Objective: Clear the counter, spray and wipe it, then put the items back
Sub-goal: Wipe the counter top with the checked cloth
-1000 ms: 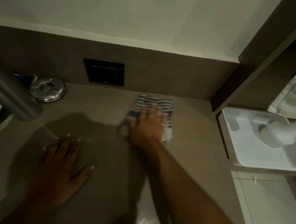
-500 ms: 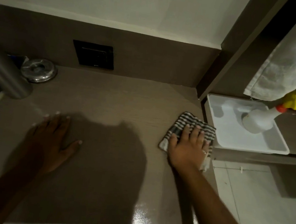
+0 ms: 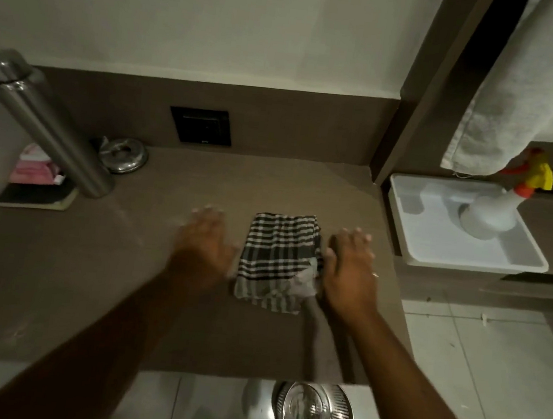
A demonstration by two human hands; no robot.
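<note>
Cloth [image 3: 278,260] on counter [image 3: 124,278] between left hand [image 3: 204,249] and right hand [image 3: 350,271].

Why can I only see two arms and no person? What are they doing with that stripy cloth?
The camera sits on the person's head and looks down, so only their arms show. The left hand and right hand lie flat and open on the brown counter, either side of the checked cloth. Neither has a grip on anything. A steel bottle stands at the left. The spray bottle sits in a white tray at the right.
</note>
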